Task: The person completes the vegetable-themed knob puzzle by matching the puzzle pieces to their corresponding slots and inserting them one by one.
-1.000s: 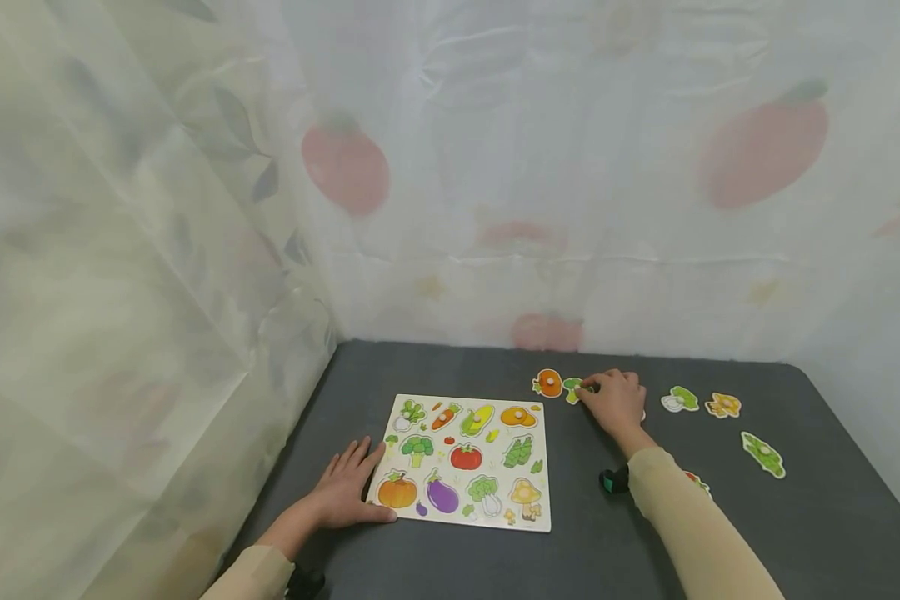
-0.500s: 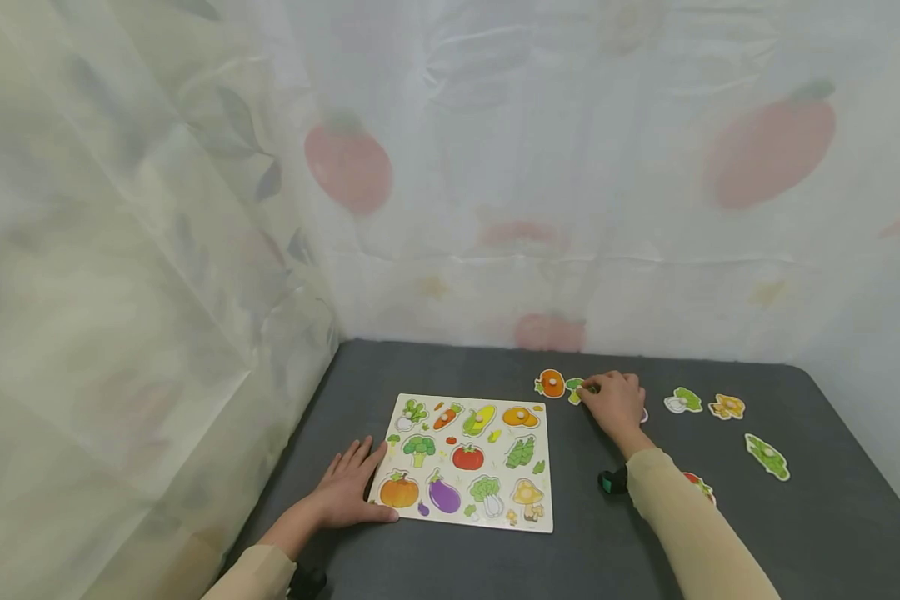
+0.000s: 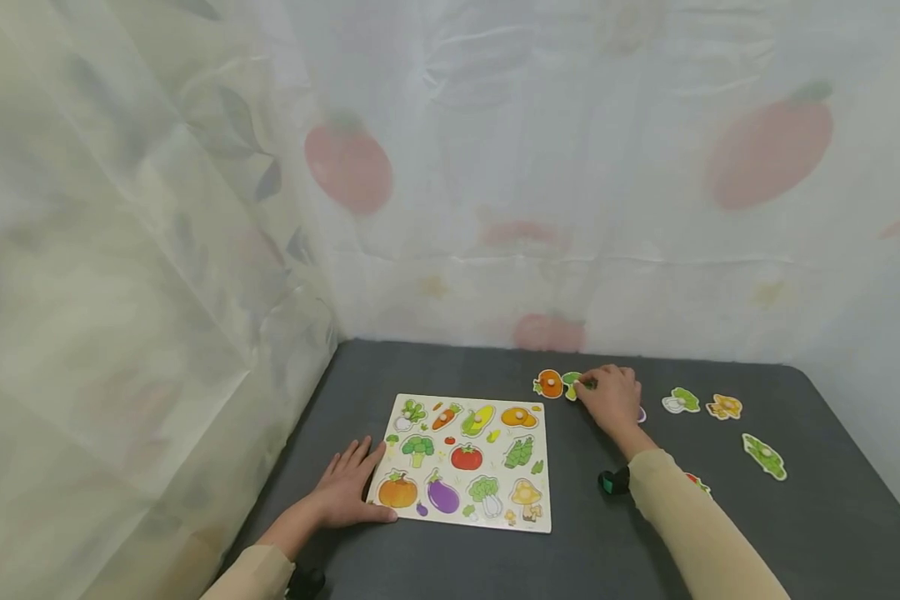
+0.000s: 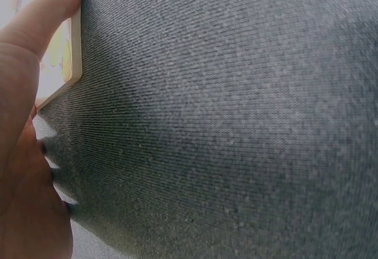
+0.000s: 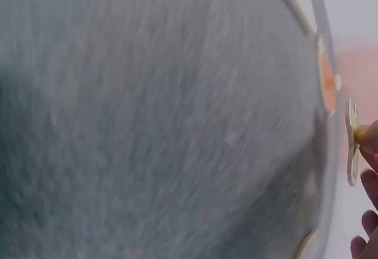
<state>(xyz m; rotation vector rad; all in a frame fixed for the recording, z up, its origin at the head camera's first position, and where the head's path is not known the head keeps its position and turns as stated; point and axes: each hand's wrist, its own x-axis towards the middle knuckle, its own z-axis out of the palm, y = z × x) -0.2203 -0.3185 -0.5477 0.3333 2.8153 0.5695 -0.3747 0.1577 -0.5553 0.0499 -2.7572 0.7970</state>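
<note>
My left hand (image 3: pixel 345 492) rests with fingers spread along the left edge of a white vegetable puzzle board (image 3: pixel 493 467), its thumb on the near left corner; the left wrist view shows that thumb (image 4: pixel 50 8) over the board's edge. With thumb and fingertips, my right hand (image 3: pixel 611 398) pinches the knob of a green broccoli puzzle piece (image 3: pixel 571 381). In the right wrist view, the broccoli piece (image 5: pixel 352 153) appears edge-on, apart from the tabletop. An orange pumpkin piece (image 3: pixel 548 384) lies just left of it. A purple-edged piece (image 3: pixel 641 414) is mostly hidden behind my right hand.
On the dark tabletop (image 3: pixel 645 550) to the right lie a cabbage piece (image 3: pixel 680 401), a mushroom piece (image 3: pixel 723 407) and a long green piece (image 3: pixel 763 457). My right sleeve partly covers a red piece (image 3: pixel 697 480). Printed curtains (image 3: pixel 450 167) hang behind and at left.
My right hand has risen slightly and shifted a little left with the broccoli piece, uncovering more of the purple-edged piece. My left hand and the board have stayed put.
</note>
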